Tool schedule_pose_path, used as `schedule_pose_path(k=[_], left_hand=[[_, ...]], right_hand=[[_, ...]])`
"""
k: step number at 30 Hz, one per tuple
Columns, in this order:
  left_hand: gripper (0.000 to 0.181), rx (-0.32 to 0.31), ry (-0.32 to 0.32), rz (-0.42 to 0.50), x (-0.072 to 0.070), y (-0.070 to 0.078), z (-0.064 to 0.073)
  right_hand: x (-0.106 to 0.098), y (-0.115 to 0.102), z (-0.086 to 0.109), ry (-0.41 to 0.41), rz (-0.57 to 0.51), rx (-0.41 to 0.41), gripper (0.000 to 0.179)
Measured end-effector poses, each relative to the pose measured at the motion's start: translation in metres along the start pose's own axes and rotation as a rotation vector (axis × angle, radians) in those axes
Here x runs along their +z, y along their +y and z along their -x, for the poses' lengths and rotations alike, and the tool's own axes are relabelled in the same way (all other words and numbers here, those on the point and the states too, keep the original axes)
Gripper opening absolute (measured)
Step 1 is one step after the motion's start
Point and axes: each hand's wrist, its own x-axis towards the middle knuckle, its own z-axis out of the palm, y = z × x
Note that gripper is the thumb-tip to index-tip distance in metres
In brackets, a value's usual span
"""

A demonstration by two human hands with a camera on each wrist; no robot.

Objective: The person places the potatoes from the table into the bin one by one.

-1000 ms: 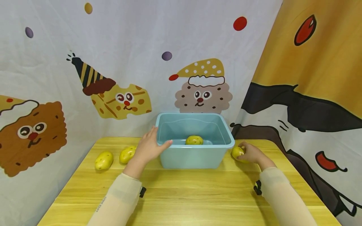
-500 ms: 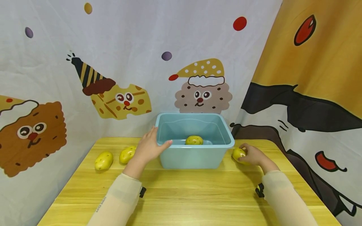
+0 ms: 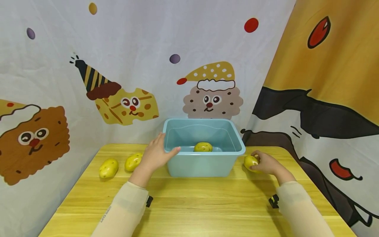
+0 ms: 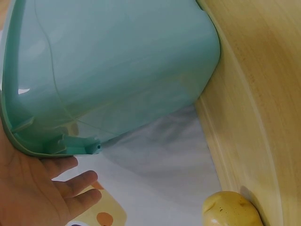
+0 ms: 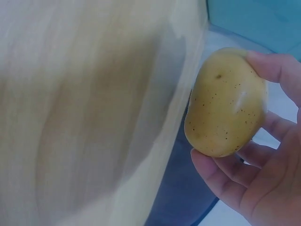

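Currently, right hand [image 3: 265, 163] has full grip round one potato [image 3: 250, 163], right of blue bin [image 3: 199, 167]; left hand [image 3: 155, 153], fingers loosely extended, touches bin; second potato [image 3: 203, 147] inside, two potatoes [image 3: 108, 168] at left on tabletop [image 3: 204, 204].

Potatoes [image 3: 203, 147] yellow, dark-specked. Bin [image 3: 198, 166] pale blue. Tabletop [image 3: 207, 204] yellow, streaked wood grain. Sleeves [image 3: 125, 204] cream. Backdrop cloth [image 3: 130, 36] mostly white, dotted red, purple, mustard; cartoon cheese [image 3: 128, 115] yellow, brown-spotted; party hat [image 3: 94, 78] black-and-gold striped.

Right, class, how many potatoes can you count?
4: two potatoes on the table left of the bin, one inside it, one in the right hand. The bin may hide more.
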Motion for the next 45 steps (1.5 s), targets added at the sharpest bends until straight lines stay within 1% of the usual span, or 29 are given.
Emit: schedule_pose_path(k=[6, 16, 23, 25, 33, 39, 45], left_hand=[[0.107, 0.001, 0.003, 0.003, 0.000, 0.001, 0.000], [0.104, 0.008, 0.009, -0.001, -0.001, 0.003, 0.002], [0.115, 0.010, 0.012, -0.007, 0.000, 0.000, 0.001], [0.116, 0.011, 0.014, -0.003, 0.001, 0.000, 0.001], [0.114, 0.007, 0.008, -0.005, 0.001, 0.000, 0.000], [0.113, 0.007, 0.008, -0.002, 0.001, 0.000, 0.000], [0.112, 0.005, 0.006, 0.005, 0.001, -0.001, 0.000]], right_hand=[[-0.004, -0.003, 0.006, 0.001, -0.011, -0.015, 0.068], [-0.011, -0.008, 0.016, 0.008, -0.019, 0.000, 0.069], [-0.017, -0.015, 0.025, 0.014, -0.042, -0.039, 0.068], [-0.018, -0.016, 0.027, 0.020, -0.044, -0.036, 0.067], [-0.022, -0.020, 0.034, 0.025, -0.042, -0.036, 0.068], [-0.027, -0.028, 0.040, 0.045, -0.007, -0.053, 0.066], [-0.036, -0.037, 0.046, 0.051, -0.037, -0.076, 0.067]])
